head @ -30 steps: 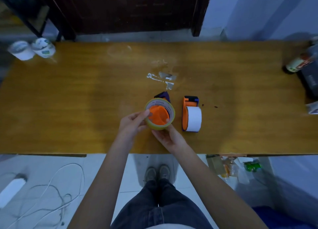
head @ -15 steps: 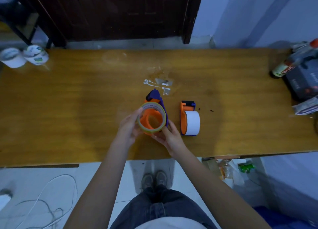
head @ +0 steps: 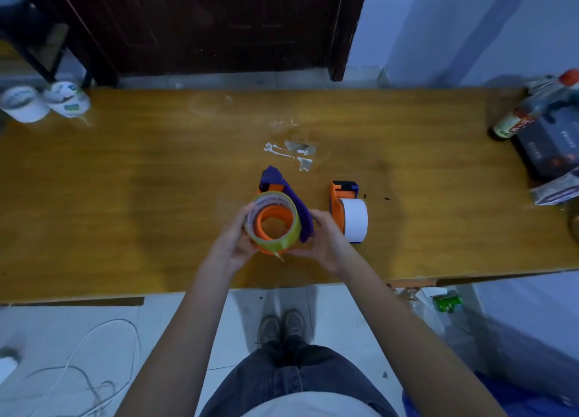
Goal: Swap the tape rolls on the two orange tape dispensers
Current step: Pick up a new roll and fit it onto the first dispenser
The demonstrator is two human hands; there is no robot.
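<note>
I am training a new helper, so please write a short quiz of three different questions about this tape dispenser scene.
1. True or false: the white tape roll sits on the dispenser standing on the table.
2. Which hand touches the yellowish tape roll? A) left hand only B) right hand only C) both
3. Fill in: the held dispenser has a ____ cover.

Key: 1 true; 2 C; 3 purple.

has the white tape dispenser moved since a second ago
No. The white tape dispenser sits just as far right of the tape scraps on the table; only the camera shifted.
</note>
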